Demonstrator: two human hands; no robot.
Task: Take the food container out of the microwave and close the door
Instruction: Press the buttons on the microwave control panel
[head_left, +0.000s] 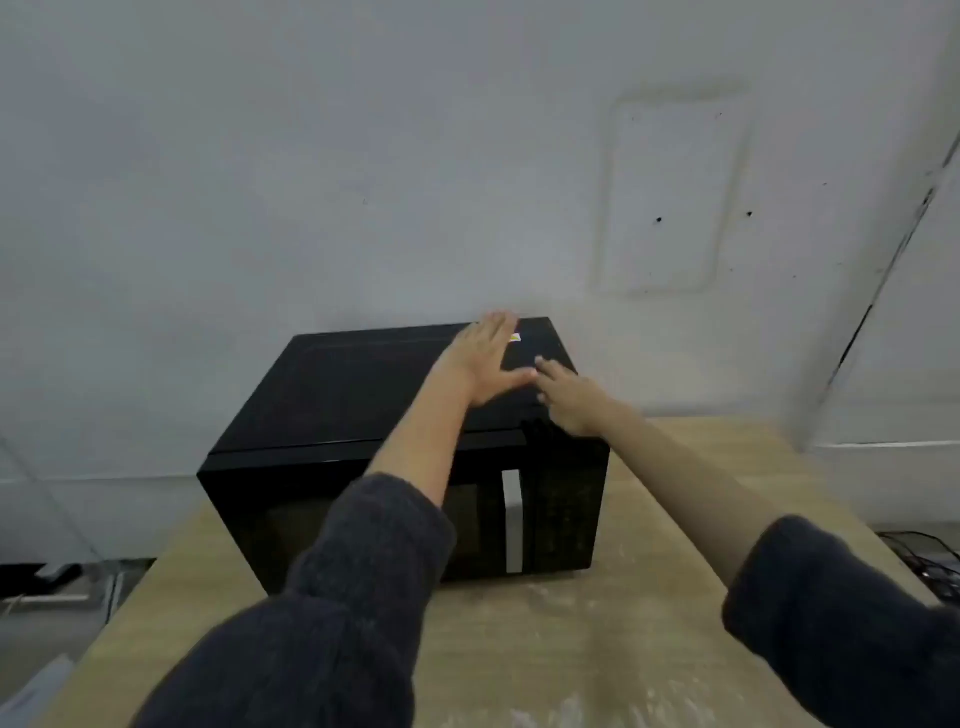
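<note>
1. I see the black microwave standing on the wooden table, its door shut with the silver handle untouched; the food container is not visible — presumably inside, behind the dark glass.
2. My left hand lies flat on the microwave's top, fingers spread and palm down; I judge it steadies the body so the door pull won't drag it.
3. My right hand is open, fingers loosely extended, holding nothing — at the top right edge; contact is too blurred to tell.
4. The door needs opening first.
</note>
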